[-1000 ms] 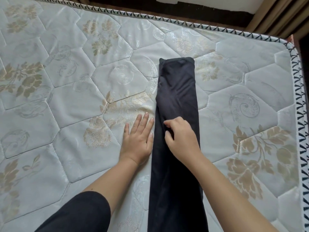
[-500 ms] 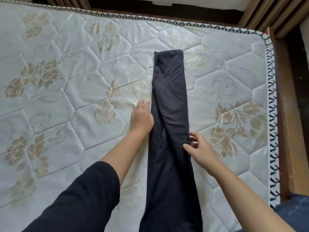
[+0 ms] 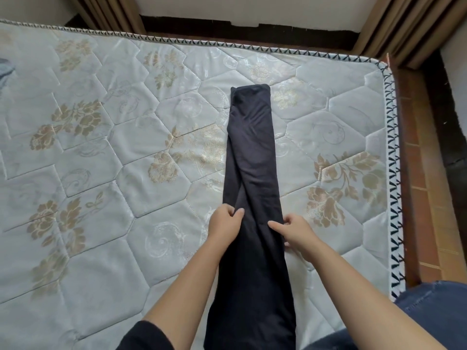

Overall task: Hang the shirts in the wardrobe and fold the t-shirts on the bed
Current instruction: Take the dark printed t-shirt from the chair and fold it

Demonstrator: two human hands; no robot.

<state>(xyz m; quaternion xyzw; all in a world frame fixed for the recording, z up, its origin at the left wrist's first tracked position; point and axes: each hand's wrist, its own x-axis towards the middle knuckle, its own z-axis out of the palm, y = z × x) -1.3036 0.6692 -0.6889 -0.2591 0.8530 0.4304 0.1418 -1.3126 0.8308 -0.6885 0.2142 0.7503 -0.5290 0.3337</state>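
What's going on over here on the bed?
A person is folding a dark t-shirt on a quilted mattress. The shirt lies folded lengthwise into a long narrow strip. The left hand pinches the strip's left edge and the right hand pinches its right edge, about halfway along, probably ready to fold it across.
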